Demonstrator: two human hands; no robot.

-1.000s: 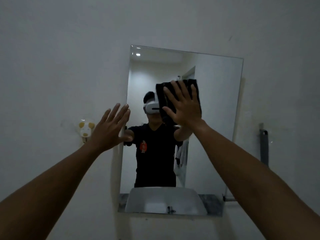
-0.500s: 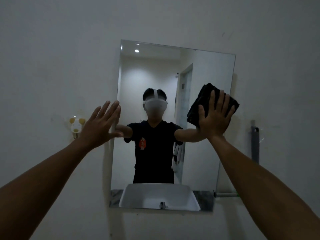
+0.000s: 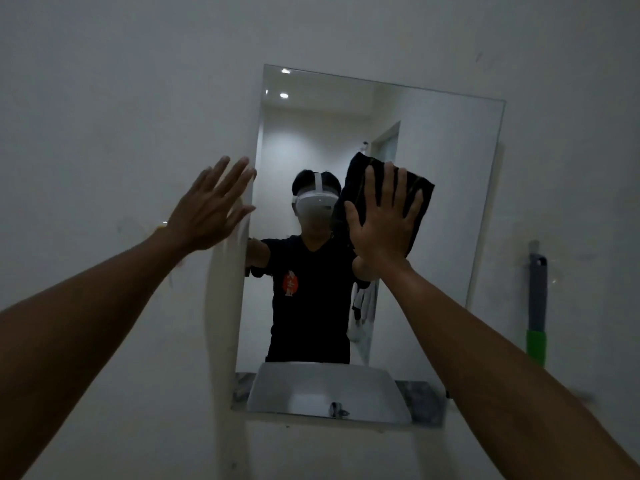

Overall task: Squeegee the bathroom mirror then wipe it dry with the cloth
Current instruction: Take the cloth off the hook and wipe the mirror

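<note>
A rectangular frameless mirror (image 3: 436, 209) hangs on the white wall. My right hand (image 3: 382, 223) lies flat on a dark folded cloth (image 3: 417, 192), pressing it against the middle of the glass. My left hand (image 3: 211, 209) rests with spread fingers on the wall at the mirror's left edge and holds nothing. The mirror reflects a person in a black shirt wearing a white headset, and a white sink below. A squeegee (image 3: 536, 306) with a grey and green handle hangs on the wall to the right of the mirror.
A small yellow and white wall hook (image 3: 161, 226) peeks out behind my left wrist. Bare white wall surrounds the mirror. A small shelf edge (image 3: 585, 398) shows at the lower right, partly hidden by my right forearm.
My right hand has slid the cloth left from the mirror's right side to its middle. The camera view has shifted, and my left hand stays at the mirror's left edge.
</note>
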